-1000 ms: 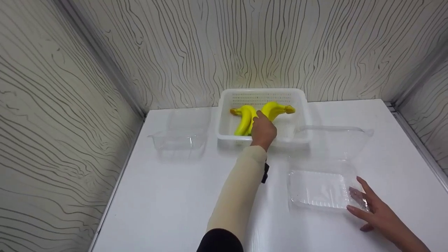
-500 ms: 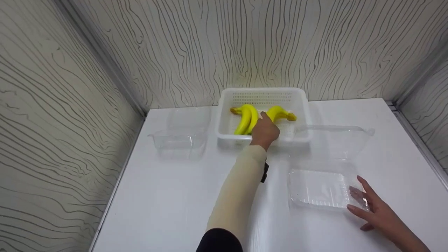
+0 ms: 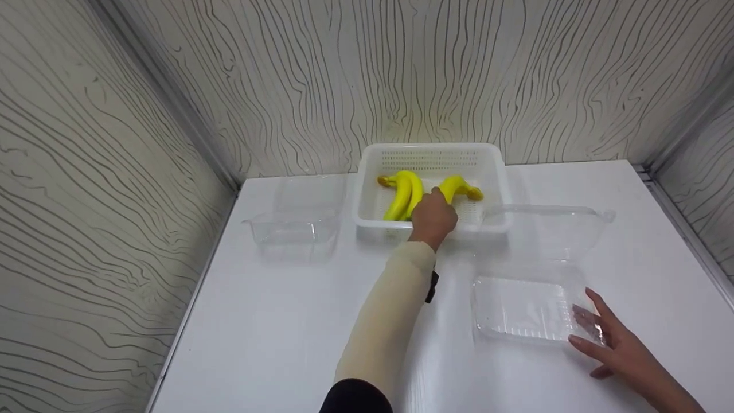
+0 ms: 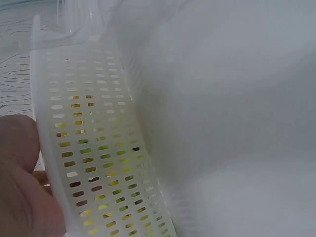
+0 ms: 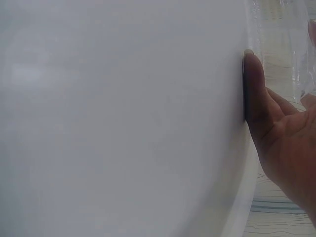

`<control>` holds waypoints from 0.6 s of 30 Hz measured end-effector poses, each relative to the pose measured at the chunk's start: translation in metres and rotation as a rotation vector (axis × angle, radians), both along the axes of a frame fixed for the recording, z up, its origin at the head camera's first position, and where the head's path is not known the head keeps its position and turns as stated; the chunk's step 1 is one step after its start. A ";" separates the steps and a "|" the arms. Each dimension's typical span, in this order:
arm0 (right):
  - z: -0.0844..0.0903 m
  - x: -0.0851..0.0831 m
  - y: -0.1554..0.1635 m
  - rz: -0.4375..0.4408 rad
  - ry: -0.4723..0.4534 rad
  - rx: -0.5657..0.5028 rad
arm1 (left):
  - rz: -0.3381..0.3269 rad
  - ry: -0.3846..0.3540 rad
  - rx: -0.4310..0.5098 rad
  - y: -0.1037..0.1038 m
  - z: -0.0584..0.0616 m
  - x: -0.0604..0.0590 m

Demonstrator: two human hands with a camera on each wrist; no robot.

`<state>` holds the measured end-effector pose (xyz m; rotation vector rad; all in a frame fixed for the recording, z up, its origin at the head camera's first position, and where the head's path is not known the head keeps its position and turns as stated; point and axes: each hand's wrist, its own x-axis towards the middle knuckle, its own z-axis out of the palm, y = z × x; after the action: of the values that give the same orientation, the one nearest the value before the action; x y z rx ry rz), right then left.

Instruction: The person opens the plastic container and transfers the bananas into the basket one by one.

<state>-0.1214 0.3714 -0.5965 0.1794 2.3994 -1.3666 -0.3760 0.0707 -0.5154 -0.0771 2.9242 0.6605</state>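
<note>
A white slotted basket [image 3: 433, 150] stands at the back of the white table with yellow bananas in it. My left hand [image 3: 436, 213] reaches over its near wall and curls round the right banana [image 3: 457, 186]; a pair of bananas [image 3: 404, 192] lies just to its left. In the left wrist view the basket wall [image 4: 94, 163] fills the frame, yellow showing through its slots, with part of my hand [image 4: 19, 187] beside it. My right hand [image 3: 610, 341] lies flat, fingers straight, on the near right corner of an open clear clamshell box [image 3: 524, 310]. My thumb [image 5: 254, 89] presses the table.
The clamshell's raised lid [image 3: 550, 229] stands between its tray and the basket. A second clear open box [image 3: 295, 226] sits at the back left. Patterned walls close in the table on three sides. The table's near left part [image 3: 275, 332] is bare.
My left hand has drawn the right banana a little down and toward me inside the basket. The right hand has stayed on the clamshell.
</note>
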 end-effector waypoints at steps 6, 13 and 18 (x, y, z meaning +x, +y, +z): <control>0.001 -0.001 0.000 0.008 0.013 0.015 | -0.011 0.045 -0.009 -0.002 0.001 0.004; 0.000 -0.001 -0.002 0.008 -0.007 0.065 | -0.016 0.099 -0.023 -0.004 0.000 0.006; 0.001 0.000 -0.002 0.007 -0.005 0.039 | -0.018 0.144 -0.020 -0.007 -0.001 0.007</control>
<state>-0.1214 0.3696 -0.5959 0.1844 2.4218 -1.3151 -0.3689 0.0640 -0.5161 -0.0050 3.0655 0.6595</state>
